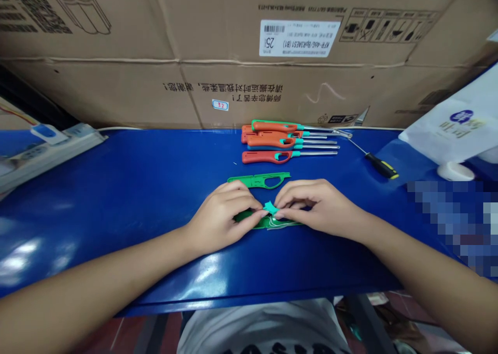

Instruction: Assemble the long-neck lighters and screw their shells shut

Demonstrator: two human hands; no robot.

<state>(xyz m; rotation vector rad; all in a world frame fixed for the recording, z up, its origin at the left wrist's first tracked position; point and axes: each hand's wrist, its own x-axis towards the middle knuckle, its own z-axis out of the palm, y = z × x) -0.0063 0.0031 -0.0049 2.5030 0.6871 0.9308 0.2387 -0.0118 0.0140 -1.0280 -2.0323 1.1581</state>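
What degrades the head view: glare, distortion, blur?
Head view: white glare patches on the glossy blue table, at left and near the front edge; wide-angle bowing of the cardboard boxes; a pixelated patch at right; left hand, right hand and the teal piece they pinch are sharp, evenly lit.

A glossy deep-blue table [116, 198] carries a small teal part [271, 207] at near centre, set over a bright green shell [286, 223]. A second green shell [259, 180] of the same shade lies just beyond. Farther back are the lighters [272, 141] — orange-red handles, teal triggers, silver rods. To their right, a screwdriver [383, 167] shows a black-and-yellow handle. Brown cardboard boxes [116, 84] along the far edge bear black print and a white label [299, 37] with a black barcode. Far right, a white bag [455, 131] carries a blue logo.
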